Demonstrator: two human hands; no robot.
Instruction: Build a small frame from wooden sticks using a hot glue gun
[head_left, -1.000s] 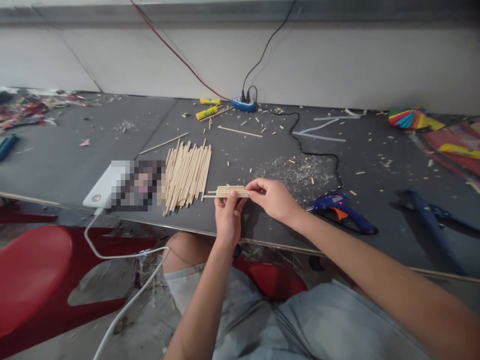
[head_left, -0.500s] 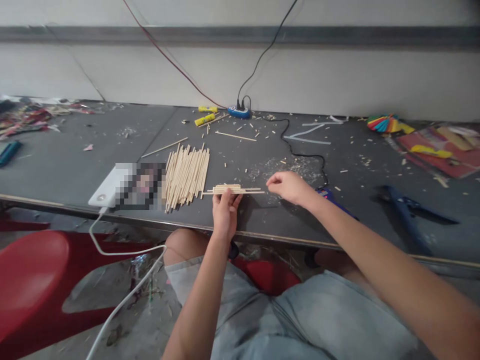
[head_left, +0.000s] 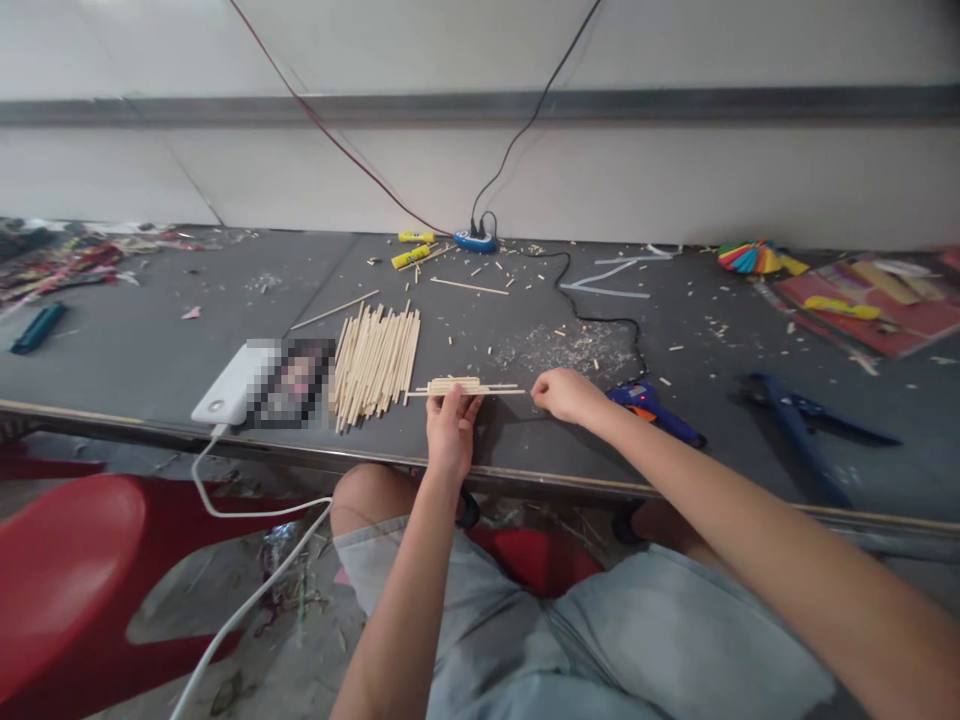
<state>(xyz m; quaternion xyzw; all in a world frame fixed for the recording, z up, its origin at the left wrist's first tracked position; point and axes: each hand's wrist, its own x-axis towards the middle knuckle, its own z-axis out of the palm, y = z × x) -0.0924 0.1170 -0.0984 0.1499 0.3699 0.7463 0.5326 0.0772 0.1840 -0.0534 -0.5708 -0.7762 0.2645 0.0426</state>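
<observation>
My left hand (head_left: 450,435) is closed around a small bundle of pale wooden sticks (head_left: 499,390), its thumb on the near side. Short sticks lie across longer ones in the bundle, and the long ends stick out to both sides. My right hand (head_left: 566,395) is pinched just past the bundle's right end. Whether anything sits between those fingertips is too small to see. Left of the bundle lies a pile of loose wooden sticks (head_left: 376,365). A blue glue gun (head_left: 660,415) rests on the table beside my right wrist, partly behind the forearm.
A white power bank (head_left: 232,385) with a cable lies left of the pile, next to a blurred-out item. Blue-handled cutters (head_left: 802,435) lie to the right. Behind are yellow glue sticks (head_left: 411,257), a blue power socket (head_left: 474,241) and scattered stick offcuts. A red stool (head_left: 67,570) stands at left.
The view has tilted up slightly, so the table sits lower in the picture. More of the glue gun shows beside my right forearm. Both hands keep nearly the same pose.
</observation>
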